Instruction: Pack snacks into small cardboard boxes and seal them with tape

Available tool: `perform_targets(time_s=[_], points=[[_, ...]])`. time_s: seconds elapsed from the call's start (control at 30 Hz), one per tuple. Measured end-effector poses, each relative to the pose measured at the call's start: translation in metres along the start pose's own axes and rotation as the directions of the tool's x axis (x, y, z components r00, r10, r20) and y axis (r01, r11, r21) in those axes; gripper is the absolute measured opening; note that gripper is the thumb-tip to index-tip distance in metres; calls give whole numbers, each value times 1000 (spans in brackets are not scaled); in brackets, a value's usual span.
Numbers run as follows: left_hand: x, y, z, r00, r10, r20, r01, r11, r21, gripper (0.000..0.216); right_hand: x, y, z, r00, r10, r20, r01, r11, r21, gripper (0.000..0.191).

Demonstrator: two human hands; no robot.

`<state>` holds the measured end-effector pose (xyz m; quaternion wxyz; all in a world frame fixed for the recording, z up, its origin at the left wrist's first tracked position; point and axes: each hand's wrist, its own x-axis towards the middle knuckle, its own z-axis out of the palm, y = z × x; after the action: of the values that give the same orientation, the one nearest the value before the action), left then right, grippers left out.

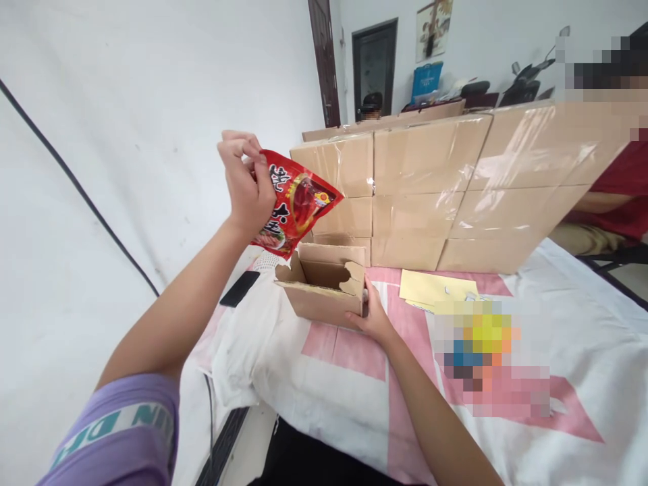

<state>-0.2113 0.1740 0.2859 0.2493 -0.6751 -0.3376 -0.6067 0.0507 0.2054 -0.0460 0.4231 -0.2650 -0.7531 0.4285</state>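
Raised at the left, my left hand [247,179] is closed on the upper left corner of a red printed food packet [298,202]. The packet hangs tilted, its lower end just above and behind the left side of a small cardboard box [324,304]. That box stands on the cloth with its top open and its flaps up; I see no contents in the part of the inside that shows. My right hand [373,310] grips the box at its right side, thumb on the front face and fingers around the right end.
Taped cardboard boxes [415,196] form a wall behind. A black phone [239,289] lies at the left, yellow paper [438,287] at the right on the pink and white cloth [314,371]. A person in a red shirt [622,196] sits at the far right; another head shows behind the boxes.
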Motion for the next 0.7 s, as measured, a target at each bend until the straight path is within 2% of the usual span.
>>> perform_targets(time_s=[0.1, 0.17, 0.2, 0.23, 0.3, 0.37, 0.43, 0.47, 0.57, 0.63, 0.7], points=[[-20, -5, 32, 997, -74, -32, 72, 996, -55, 21, 1, 1, 0, 1000, -9, -9, 9, 1000, -6, 120], [-44, -6, 49, 986, -157, 63, 163, 982, -92, 22, 1, 1, 0, 1000, -13, -13, 12, 1000, -6, 121], [-57, -6, 54, 963, -213, 164, 231, 967, -103, 22, 2, 1, 0, 1000, -12, -14, 12, 1000, -4, 121], [-71, -5, 57, 921, -267, 284, 306, 946, -103, 22, 2, 0, 0, 1000, -9, -12, 9, 1000, -1, 121], [-94, -2, 57, 802, -334, 495, 422, 903, -75, 21, 3, -2, -1, 1000, -3, -7, 3, 1000, 2, 121], [-112, -1, 52, 704, -347, 619, 478, 877, -52, 18, 3, -2, -1, 1000, -2, 1, 2, 1000, -5, 122], [-123, 0, 48, 625, -353, 697, 519, 854, -33, 13, 4, -2, -2, 1000, -14, 14, 14, 1000, -12, 123], [-127, 1, 47, 562, -367, 742, 556, 831, -10, 10, 4, -2, -2, 1000, -22, 21, 23, 1000, -13, 124], [-139, 5, 52, 311, -398, 863, 667, 738, 101, 8, 4, -1, -2, 999, -37, 34, 37, 999, -7, 125], [-146, 10, 57, 176, -391, 903, 706, 689, 161, 13, 4, 0, -2, 999, -29, 40, 29, 1000, -2, 126], [-150, 14, 61, 111, -376, 920, 721, 668, 186, 18, 4, 0, -2, 999, -24, 43, 24, 1000, 3, 125]])
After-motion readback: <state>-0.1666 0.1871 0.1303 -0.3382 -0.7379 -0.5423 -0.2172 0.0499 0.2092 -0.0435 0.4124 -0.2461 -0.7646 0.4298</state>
